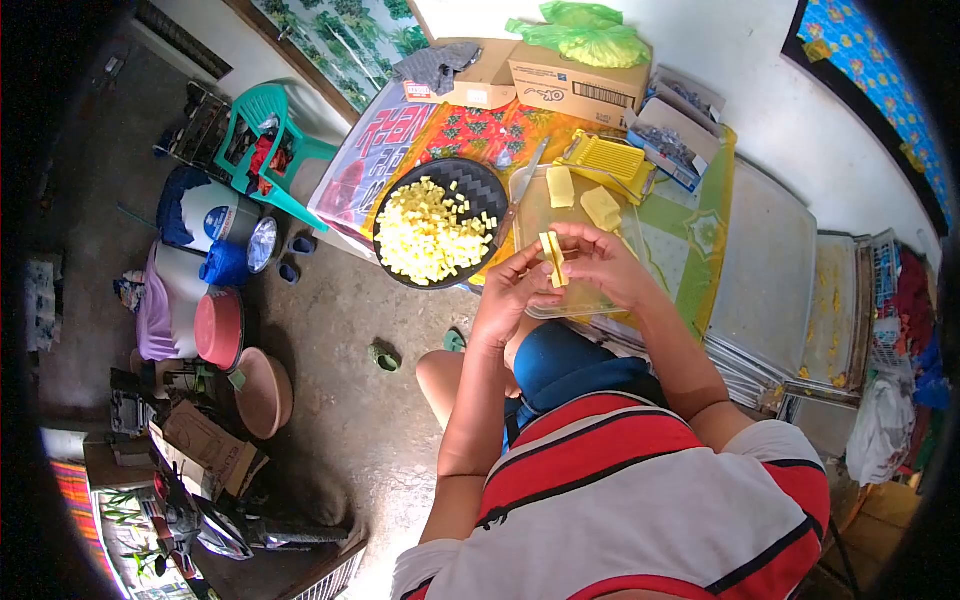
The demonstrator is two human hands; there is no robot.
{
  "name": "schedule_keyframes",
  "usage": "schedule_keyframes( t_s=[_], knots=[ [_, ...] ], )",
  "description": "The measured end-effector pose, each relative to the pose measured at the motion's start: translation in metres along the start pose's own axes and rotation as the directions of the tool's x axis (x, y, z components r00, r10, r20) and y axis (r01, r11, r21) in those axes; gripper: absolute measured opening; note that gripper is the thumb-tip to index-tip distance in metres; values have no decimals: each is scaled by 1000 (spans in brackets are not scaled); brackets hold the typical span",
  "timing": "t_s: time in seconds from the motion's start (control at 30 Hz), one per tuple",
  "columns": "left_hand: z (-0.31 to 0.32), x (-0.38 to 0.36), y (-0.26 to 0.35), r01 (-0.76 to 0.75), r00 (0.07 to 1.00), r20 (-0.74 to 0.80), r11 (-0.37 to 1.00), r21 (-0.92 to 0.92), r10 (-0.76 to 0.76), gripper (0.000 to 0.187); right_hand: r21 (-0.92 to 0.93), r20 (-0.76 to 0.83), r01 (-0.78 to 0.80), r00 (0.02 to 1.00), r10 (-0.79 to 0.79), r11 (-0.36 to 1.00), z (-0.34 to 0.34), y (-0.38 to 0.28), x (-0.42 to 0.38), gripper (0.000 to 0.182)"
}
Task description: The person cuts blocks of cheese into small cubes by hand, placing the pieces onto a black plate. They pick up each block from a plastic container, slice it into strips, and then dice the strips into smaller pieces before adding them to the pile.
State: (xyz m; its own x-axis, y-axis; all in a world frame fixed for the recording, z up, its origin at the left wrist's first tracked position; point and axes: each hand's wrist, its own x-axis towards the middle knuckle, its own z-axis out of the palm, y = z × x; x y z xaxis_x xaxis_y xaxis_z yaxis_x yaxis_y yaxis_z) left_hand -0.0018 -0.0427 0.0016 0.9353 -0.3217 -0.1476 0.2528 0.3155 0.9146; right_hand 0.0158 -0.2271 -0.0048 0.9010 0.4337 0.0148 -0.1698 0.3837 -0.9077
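Both hands are raised over a clear plastic tray (530,225) near the table's front edge. Between them are thin yellow slices (552,260), held upright. My left hand (520,290) pinches them from the left side, and my right hand (600,265) has its fingers closed on them from the right. Two yellow pieces, one block (561,187) and one wider chunk (601,209), lie on the tray. A knife (514,212) rests along the tray's left edge. Left of it, a round black tray (490,190) holds a heap of small yellow cubes (425,235).
A yellow slotted plastic rack (607,165) sits behind the tray. Cardboard boxes (575,85) and a green plastic bag (580,35) line the back. A green chair (270,150), basins (219,328) and slippers (384,357) are left; large flat trays (765,260) stand right.
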Motion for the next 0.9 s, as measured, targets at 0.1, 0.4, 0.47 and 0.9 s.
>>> schedule_keyframes(
  t_s=[0.1, 0.4, 0.47, 0.9],
  knots=[
    [2, 1, 1, -52, 999, 13, 991, 120, 51, 40, -35, -1, -10, 1000, 10, 999, 4, -4, 0, 53],
    [-6, 7, -10, 52, 994, -94, 993, -105, -62, 31, -697, -292, -313, 946, 143, 645, -38, 23, 10, 52],
    [-4, 6, -10, 52, 993, -99, 994, -99, -62, 31, -836, -246, -236, 968, 46, 495, -67, 68, 13, 52],
    [-2, 3, -19, -53, 995, -61, 918, 393, 83, 42, -303, 41, -96, 993, 114, 948, -19, 20, 10, 42]
  ],
)
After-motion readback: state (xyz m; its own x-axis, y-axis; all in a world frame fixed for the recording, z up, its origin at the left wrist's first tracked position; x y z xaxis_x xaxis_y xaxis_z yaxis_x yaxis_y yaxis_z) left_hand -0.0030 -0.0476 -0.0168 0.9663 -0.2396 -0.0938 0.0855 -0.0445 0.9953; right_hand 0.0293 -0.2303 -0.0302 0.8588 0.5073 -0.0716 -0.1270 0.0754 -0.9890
